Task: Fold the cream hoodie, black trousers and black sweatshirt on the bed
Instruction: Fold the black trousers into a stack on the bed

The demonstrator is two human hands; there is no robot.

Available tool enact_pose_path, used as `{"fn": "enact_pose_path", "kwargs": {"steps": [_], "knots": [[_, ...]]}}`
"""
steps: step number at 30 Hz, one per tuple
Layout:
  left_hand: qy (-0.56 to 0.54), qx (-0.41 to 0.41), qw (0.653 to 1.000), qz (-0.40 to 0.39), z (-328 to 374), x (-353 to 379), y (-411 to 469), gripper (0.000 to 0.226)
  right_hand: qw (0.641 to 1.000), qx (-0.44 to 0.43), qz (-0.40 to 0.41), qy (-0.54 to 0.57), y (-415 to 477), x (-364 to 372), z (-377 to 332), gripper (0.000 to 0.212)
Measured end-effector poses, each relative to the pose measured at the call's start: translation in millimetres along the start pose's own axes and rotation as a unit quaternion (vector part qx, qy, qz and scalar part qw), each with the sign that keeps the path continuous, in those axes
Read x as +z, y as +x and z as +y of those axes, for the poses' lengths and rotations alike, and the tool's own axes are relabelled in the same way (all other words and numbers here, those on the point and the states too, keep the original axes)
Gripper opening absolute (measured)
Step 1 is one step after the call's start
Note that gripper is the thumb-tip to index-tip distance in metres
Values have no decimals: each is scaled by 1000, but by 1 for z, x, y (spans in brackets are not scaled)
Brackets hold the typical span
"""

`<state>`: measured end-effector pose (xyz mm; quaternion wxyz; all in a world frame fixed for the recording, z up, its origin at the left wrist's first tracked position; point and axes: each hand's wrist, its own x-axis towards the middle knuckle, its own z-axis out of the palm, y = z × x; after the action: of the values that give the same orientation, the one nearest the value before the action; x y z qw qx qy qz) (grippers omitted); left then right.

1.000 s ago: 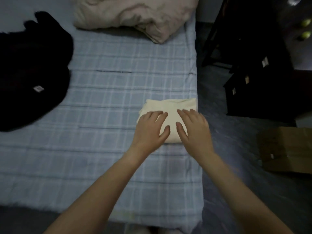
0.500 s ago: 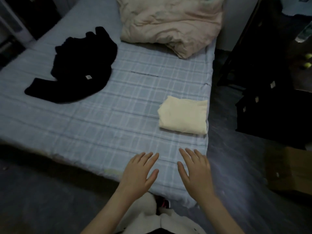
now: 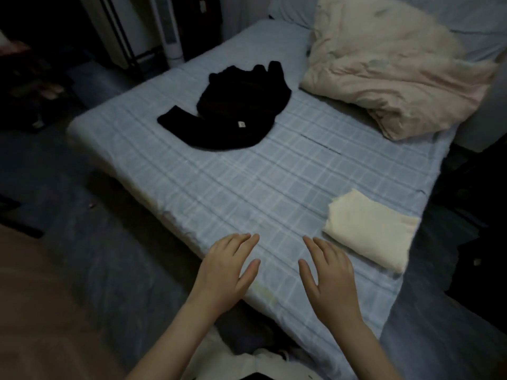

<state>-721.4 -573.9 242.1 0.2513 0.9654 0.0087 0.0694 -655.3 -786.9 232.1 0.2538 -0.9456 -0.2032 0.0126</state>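
I am at the near edge of the bed (image 3: 247, 187), which is covered in light blue check, & I look down on it. My left grip (image 3: 227, 272) & my right grip (image 3: 329, 281) are both over this near edge, palms down, side by side w/ a strip of bed btw. them. The fingers (image 3: 244, 241) of both are straight & a bit spread, i.e. both grips are apart & hold nothing. If the palms really touch the bed or only hang over it, I cannot tell. The cream hoodie (image 3: 370, 231) lies folded in a compact rectangle at the right side of the bed, near the near right corner, w/ its right end close to the bed's edge. It is just beside my right grip, to the right & a bit further away, not touching it. The black clothes (image 3: 236, 113) lie in one loose heap on the far left part of the bed, well apart from both grips & from the hoodie. They are not folded; one long part sticks out to the left, & a small white label (image 3: 241, 123) shows on the heap. The light is weak, so I cannot tell if the heap is the trousers, the sweatshirt or both. At the far right of the bed a pale crumpled duvet (image 3: 397, 78) is bunched up, near the heap but apart from it. The floor (image 3: 82, 242) around the bed is dark.
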Motion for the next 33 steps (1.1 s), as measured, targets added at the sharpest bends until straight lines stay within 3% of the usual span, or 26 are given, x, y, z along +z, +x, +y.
{"fn": "enact_pose_path", "kwargs": {"steps": [7,19,24,33], "knots": [[9,-90,996,20,-107,-49,-27,51,998,-68,-8,9,54,61,-85,52],[30,-112,993,33,-324,-187,-20,52,997,-66,-19,34,147,182,-285,52],[17,-91,994,52,-379,-208,11,49,997,-73,-14,18,192,204,-326,50],[30,-121,992,-28,-472,-217,71,52,994,-81,-67,4,295,277,-379,53]]}}
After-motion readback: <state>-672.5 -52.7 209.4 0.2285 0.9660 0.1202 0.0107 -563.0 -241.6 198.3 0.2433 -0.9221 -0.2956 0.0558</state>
